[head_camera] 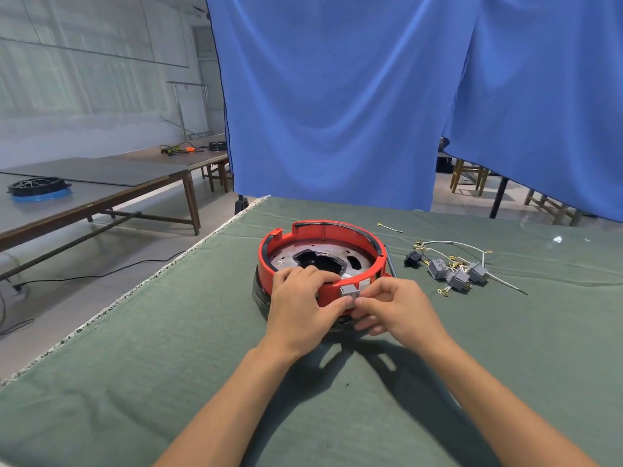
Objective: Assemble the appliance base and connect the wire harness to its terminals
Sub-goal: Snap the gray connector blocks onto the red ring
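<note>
Red base [323, 261] holds metal plate [320, 256] (perforated).

One red base [323, 261], four grey switches [458, 278]

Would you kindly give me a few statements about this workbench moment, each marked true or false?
1. The red ring sits on a green cloth. True.
2. The right hand pinches a small grey part at the ring's near wall. True.
3. The left hand lies flat on the cloth, away from the ring. False: it grips the ring's near rim.
4. The wire harness lies inside the ring. False: it lies on the cloth to the ring's right.
5. A blue curtain hangs behind the table. True.
6. The black switch is in the left hand. False: it lies on the cloth beside the harness.
</note>
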The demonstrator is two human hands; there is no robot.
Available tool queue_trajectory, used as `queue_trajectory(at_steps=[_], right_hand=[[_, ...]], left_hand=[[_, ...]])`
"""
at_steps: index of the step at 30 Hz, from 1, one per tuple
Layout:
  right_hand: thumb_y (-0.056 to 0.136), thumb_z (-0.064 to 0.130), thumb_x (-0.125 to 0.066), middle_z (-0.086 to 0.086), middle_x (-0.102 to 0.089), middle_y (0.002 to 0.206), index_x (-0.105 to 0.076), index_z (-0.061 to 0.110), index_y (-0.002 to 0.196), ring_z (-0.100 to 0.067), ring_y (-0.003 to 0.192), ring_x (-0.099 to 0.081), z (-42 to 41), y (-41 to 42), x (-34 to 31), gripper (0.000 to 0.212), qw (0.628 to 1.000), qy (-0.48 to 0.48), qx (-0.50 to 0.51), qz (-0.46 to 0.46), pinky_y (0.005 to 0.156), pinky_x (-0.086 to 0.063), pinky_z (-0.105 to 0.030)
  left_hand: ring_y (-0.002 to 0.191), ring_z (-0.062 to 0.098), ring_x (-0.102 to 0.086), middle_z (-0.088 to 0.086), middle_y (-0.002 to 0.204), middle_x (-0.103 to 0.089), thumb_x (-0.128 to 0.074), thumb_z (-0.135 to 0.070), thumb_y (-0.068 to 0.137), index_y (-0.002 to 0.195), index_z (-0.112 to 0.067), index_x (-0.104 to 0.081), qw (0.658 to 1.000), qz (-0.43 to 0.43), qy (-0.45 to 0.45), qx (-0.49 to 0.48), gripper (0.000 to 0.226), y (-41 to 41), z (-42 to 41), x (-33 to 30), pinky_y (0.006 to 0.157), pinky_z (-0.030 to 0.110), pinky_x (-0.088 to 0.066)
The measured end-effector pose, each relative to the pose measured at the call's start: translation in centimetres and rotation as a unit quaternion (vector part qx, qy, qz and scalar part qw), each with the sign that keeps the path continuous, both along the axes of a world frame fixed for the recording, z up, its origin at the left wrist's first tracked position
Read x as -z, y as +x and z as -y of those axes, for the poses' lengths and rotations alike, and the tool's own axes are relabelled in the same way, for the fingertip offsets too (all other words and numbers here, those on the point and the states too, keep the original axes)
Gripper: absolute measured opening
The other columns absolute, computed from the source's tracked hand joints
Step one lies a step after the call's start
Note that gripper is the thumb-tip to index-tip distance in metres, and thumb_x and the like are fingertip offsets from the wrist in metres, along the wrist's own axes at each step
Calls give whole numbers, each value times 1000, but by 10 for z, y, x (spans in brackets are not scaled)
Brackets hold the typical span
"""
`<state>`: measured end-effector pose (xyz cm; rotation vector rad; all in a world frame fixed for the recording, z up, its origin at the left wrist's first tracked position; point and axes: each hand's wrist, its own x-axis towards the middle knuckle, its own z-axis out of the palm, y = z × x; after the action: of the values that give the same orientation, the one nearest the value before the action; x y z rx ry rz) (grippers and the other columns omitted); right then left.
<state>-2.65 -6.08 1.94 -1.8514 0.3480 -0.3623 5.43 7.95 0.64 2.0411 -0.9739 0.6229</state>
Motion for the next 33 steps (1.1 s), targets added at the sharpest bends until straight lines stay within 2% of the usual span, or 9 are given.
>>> queue_trajectory(at_steps=[3, 6, 8, 12, 18, 24, 28, 31, 33], right_hand=[[76, 27, -76, 8, -67, 66, -59, 23, 78, -9, 53, -63, 5, -3, -1, 18, 975, -207, 74, 23, 53, -46, -26], [75, 36, -74, 20, -57, 97, -55, 37, 102, -4, 71, -59, 10, -5, -5, 33, 916, -387, 80, 60, 66, -48, -30], [81, 35, -70, 23, -51, 112, -55, 41, 117, -3, 76, -59, 13, -3, -6, 40, 921, -385, 26, 61, 74, -50, -32], [85, 30, -68, 21, -54, 100, -64, 34, 107, -2, 71, -55, 18, 3, -2, 23, 939, -339, -20, 55, 75, -49, -34], [78, 20, -75, 14, -53, 85, -67, 27, 91, 2, 67, -47, 21, 14, -3, 17, 943, -324, -11, 77, 63, -33, -14], [80, 24, -72, 16, -54, 87, -67, 30, 92, -2, 66, -49, 22, 12, -3, 14, 945, -317, -23, 78, 66, -39, -22], [80, 47, -66, 25, -52, 102, -62, 38, 105, -1, 81, -54, 32, 7, -5, 27, 930, -366, -8, 19, 78, -47, -30], [70, 65, -64, 29, -47, 115, -59, 40, 111, -1, 98, -53, 36, 2, -6, 48, 923, -385, 6, -15, 85, -46, -33], [65, 70, -63, 31, -47, 116, -60, 42, 109, 1, 104, -50, 36, 1, -8, 53, 918, -396, -2, -18, 86, -46, -33]], left_hand=[[88, 5, -54, -13, 89, -67, -64, -50, 73, 96, -25, -72, 1000, -7, -12, 4, 34, -1, 1, -1, 86, 20, -22], [85, 4, -52, -13, 86, -67, -64, -49, 72, 94, -26, -73, 1000, -13, -22, 12, 33, 0, 1, -2, 86, 21, -22], [84, -1, -51, -13, 85, -69, -66, -48, 70, 93, -27, -74, 999, -30, -33, 24, 33, 1, 0, -2, 88, 22, -23], [92, -7, -48, -19, 86, -68, -73, -43, 69, 92, -29, -73, 997, -61, -41, 39, 27, 6, 0, -1, 92, 19, -24], [95, -23, -39, -30, 74, -56, -80, -34, 71, 88, -29, -73, 996, -69, -39, 30, 18, 9, 3, 0, 89, 25, -29], [87, -6, -56, -31, 78, -59, -75, -38, 73, 89, -30, -73, 997, -60, -25, 52, 17, 8, 0, -3, 93, 32, -32], [81, -3, -59, -30, 69, -60, -62, -44, 79, 77, -29, -74, 995, -64, -48, 56, 19, 7, -1, -6, 88, 33, -33], [57, 16, -54, -8, 49, -54, -55, -47, 83, 56, -14, -63, 987, -104, -107, 52, 44, 14, -6, -6, 71, 41, -40], [55, 29, -52, 8, 48, -53, -50, -45, 82, 52, -1, -58, 984, -115, -133, 40, 55, 23, -14, -6, 66, 40, -40]])
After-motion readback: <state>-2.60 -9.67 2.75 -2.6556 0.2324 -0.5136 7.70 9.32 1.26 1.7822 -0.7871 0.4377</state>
